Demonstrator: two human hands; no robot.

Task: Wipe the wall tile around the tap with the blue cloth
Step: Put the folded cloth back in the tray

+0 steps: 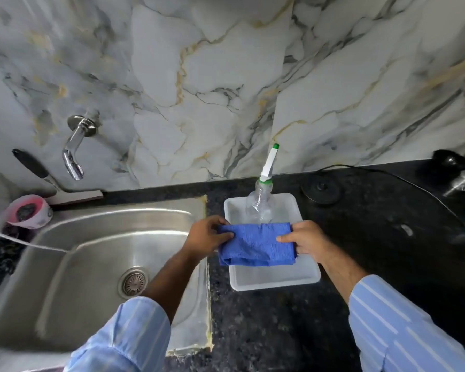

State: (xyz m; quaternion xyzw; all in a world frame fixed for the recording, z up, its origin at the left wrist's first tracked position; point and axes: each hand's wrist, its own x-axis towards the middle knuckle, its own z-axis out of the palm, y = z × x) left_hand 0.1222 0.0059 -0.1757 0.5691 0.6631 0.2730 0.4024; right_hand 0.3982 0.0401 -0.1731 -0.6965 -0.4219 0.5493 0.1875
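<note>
The blue cloth is folded and held stretched above a white tray. My left hand pinches its left edge and my right hand pinches its right edge. The chrome tap sticks out of the marble-patterned wall tile far to the upper left, above the steel sink. Both hands are well away from the tap and the wall.
A clear spray bottle with a white and green nozzle stands in the tray behind the cloth. A squeegee and a pink tub sit by the sink's back left. A black base with cord and steel items lie on the dark counter at right.
</note>
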